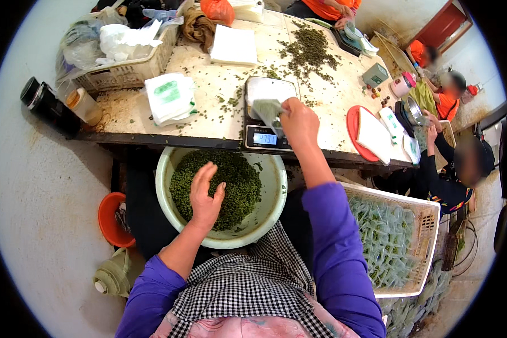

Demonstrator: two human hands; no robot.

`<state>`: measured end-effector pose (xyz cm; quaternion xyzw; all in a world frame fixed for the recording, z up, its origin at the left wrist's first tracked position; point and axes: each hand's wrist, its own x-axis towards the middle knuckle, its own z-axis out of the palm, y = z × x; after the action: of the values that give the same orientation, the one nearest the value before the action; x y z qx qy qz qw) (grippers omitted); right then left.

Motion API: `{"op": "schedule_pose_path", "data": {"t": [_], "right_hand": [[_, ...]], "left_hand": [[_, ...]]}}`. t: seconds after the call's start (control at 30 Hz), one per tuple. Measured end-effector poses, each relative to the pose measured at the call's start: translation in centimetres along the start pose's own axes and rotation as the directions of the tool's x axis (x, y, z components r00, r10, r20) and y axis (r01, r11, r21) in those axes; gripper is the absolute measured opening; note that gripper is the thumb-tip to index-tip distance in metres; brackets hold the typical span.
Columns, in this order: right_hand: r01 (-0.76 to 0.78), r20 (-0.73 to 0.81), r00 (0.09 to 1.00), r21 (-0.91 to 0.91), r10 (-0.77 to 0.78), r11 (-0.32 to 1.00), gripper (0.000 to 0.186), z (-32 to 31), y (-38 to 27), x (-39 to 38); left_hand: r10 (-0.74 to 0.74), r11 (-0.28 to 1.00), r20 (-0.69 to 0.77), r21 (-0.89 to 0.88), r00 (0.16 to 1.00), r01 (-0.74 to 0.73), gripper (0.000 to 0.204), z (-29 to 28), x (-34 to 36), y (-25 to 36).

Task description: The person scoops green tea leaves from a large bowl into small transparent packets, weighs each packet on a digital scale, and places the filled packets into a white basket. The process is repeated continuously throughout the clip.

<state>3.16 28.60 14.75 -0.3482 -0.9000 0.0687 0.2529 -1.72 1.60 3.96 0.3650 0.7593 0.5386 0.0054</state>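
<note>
My right hand (pixel 299 125) pinches the edge of a small clear plastic bag (pixel 269 111) with green contents. The bag rests on or hangs just above the plate of a digital scale (pixel 270 137), whose display is lit. Over a pale green basin (pixel 274 197) at the table's near edge, my left hand (pixel 205 194) is held with its fingers apart and nothing visible in them. Small green berries, like peppercorns (pixel 231 183), heap inside the basin. A stack of printed plastic bags (pixel 169 98) lies left of the scale.
A crate (pixel 428 236) of filled bags stands at my right. On the table (pixel 208 121) are a crate (pixel 124 73) of plastic, white sheets (pixel 234 46), scattered berries (pixel 310 53) and a red tray (pixel 353 127). A black thermos (pixel 49 107) and orange bucket (pixel 110 217) are left. Other people work nearby.
</note>
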Motion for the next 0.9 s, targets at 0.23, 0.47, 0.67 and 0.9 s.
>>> {"op": "schedule_pose_path", "data": {"t": [0.23,0.47,0.67,0.9], "right_hand": [[0.215,0.559,0.782,0.176,-0.277,0.961,0.008,-3.9,-7.2,-9.0],[0.061,0.486,0.731,0.652,-0.479,0.756,0.017,1.2,-6.8,-5.0],[0.369,0.265,0.877,0.16,-0.4,0.915,0.015,8.2,-7.9,0.9],[0.361,0.453,0.844,-0.084,-0.287,0.929,0.006,12.5,-8.2,3.1]], "left_hand": [[0.269,0.956,0.081,0.098,0.96,-0.276,0.079,-0.7,-0.2,2.1],[-0.462,0.849,0.259,-0.148,0.848,0.507,0.062,-0.8,-2.1,-0.3],[-0.465,0.852,0.179,-0.177,0.867,0.493,0.053,0.5,-2.1,-2.0],[-0.507,0.844,0.174,-0.097,0.844,0.527,0.052,0.1,-1.5,-1.3]]}}
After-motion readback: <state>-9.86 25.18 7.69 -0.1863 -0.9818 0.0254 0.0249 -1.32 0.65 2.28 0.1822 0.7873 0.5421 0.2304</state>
